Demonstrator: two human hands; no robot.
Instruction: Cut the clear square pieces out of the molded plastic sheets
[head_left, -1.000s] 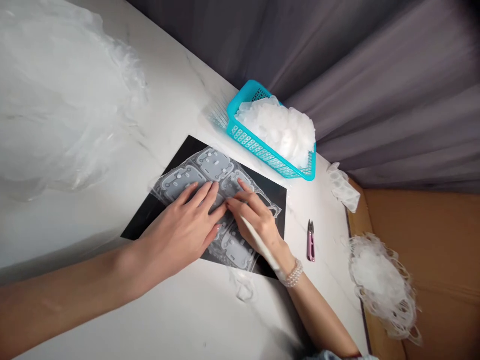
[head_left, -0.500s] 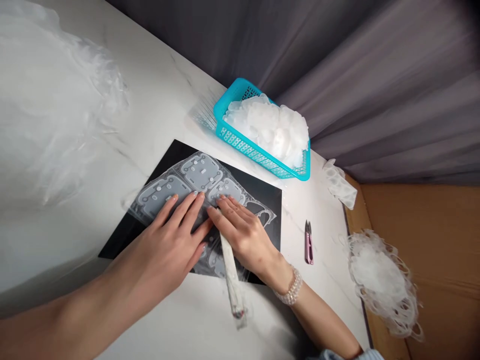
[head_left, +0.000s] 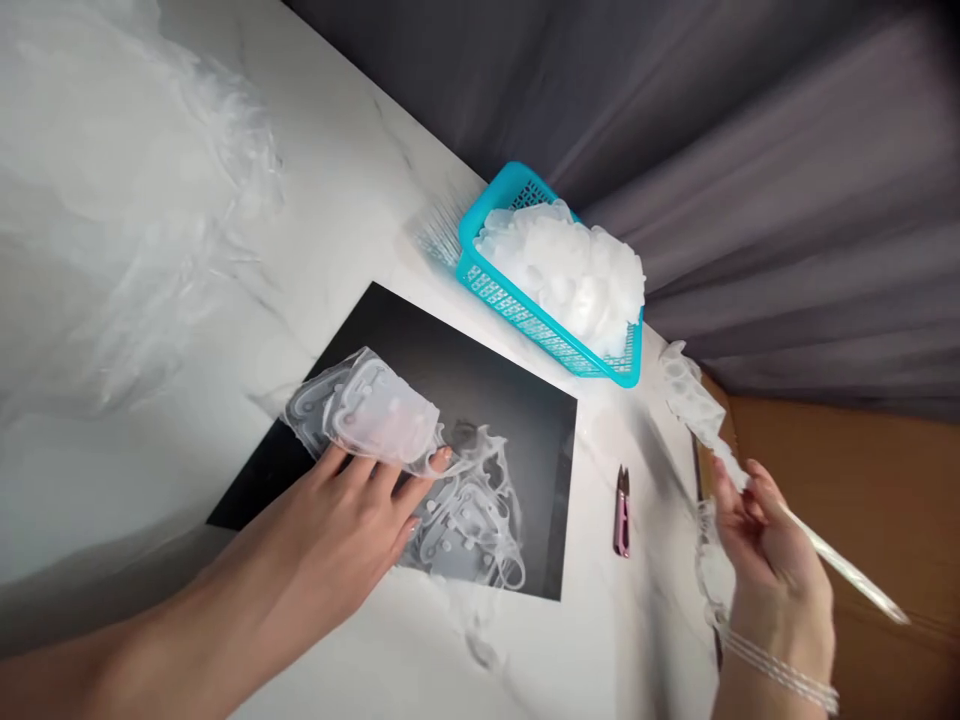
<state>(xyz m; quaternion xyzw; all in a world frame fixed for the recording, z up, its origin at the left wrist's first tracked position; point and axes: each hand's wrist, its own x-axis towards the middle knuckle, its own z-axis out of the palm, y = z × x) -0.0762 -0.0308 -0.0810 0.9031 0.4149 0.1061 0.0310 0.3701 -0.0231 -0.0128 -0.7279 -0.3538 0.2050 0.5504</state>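
Note:
My left hand (head_left: 352,515) lies flat with fingers apart against a translucent moulded sheet (head_left: 386,405) on a black mat (head_left: 517,410). The sheet is folded up, and its flap hides some of my fingertips. Thin looped edges and more moulded shapes (head_left: 465,525) of it lie crumpled at the mat's lower right. Off to the right, away from the mat, my right hand (head_left: 772,545) is closed on a slim whitish stick (head_left: 847,565), which slants out past the hand to the lower right. One end of the stick reaches toward a pale perforated scrap (head_left: 694,400).
A turquoise basket (head_left: 517,305) full of white translucent pieces (head_left: 566,260) stands at the back. Pink-handled thread snips (head_left: 622,515) lie right of the mat. A large clear plastic bag (head_left: 135,220) fills the left. A cardboard box (head_left: 862,450) borders the right side, below a grey curtain (head_left: 787,190).
My right hand has left the sheet and moved far right, carrying the stick. The sheet, flat before, is now folded and bunched, while my left hand stays on it.

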